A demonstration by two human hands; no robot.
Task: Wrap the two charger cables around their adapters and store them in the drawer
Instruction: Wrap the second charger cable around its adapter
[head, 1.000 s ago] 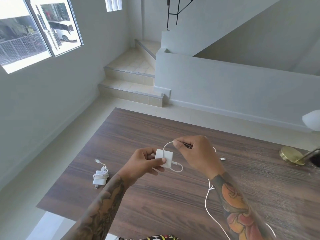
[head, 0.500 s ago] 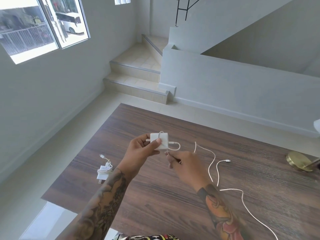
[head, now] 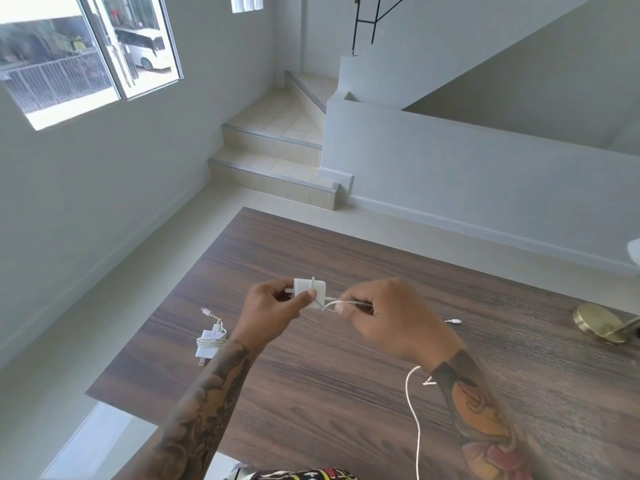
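Note:
My left hand (head: 273, 308) pinches a white square adapter (head: 309, 289) above the dark wooden table (head: 346, 393). My right hand (head: 391, 322) grips its white cable (head: 414, 403) right beside the adapter, with one turn looped over the block. The loose cable hangs down under my right wrist, and its plug end (head: 454, 321) lies on the table to the right. A second white adapter (head: 209, 342), with its cable wound around it, rests on the table at the left. No drawer is visible.
A brass lamp base (head: 597, 323) stands at the table's right edge. Beyond the far edge of the table are a tiled floor, steps (head: 273, 157) and a low grey wall. A window (head: 86, 53) is at the upper left.
My right hand came up from below the adapter to its right side, drawing the cable in. The loose cable that lay spread on the table now hangs beneath my right wrist.

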